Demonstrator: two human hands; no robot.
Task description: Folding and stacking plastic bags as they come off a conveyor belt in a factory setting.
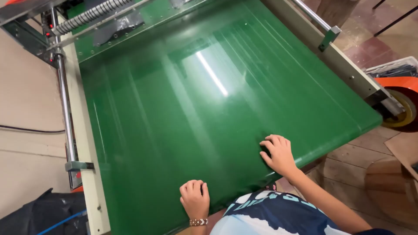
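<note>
**Two bare hands on the near edge of a green conveyor belt**

Off the belt's left side, a black cable (30, 129) runs across the pale floor, and a dark bag with a blue cord (41, 215) sits by the near left corner. A cream-painted side rail (85, 143) borders the belt's left edge, with a polished steel rod (65, 109) running alongside it and held near its lower end by a grey metal bracket (78, 166). At the far left corner a ribbed, spring-like roller (89, 15) lies across the machine's head.

The green conveyor belt (209, 100) fills the middle, glossy and bare, with a bright strip of reflected light near its centre.

The left hand (194, 200) rests at the belt's near edge, roughly midway along it. Its fingers are curled under into a loose fist, knuckles up, gripping nothing; a beaded bracelet (198, 222) circles the wrist.

The right hand (278, 154) lies farther right on the same near edge, close to the near right corner. It is palm down, fingers bent and slightly spread, the tips pressing on the belt surface; it holds nothing.

Along the belt's right edge runs a second cream side rail (348, 72), carrying another grey bracket (329, 37). Beyond the near right corner are an orange wheel with a yellow hub (402, 109) and worn wooden floor planks (361, 154).
</note>
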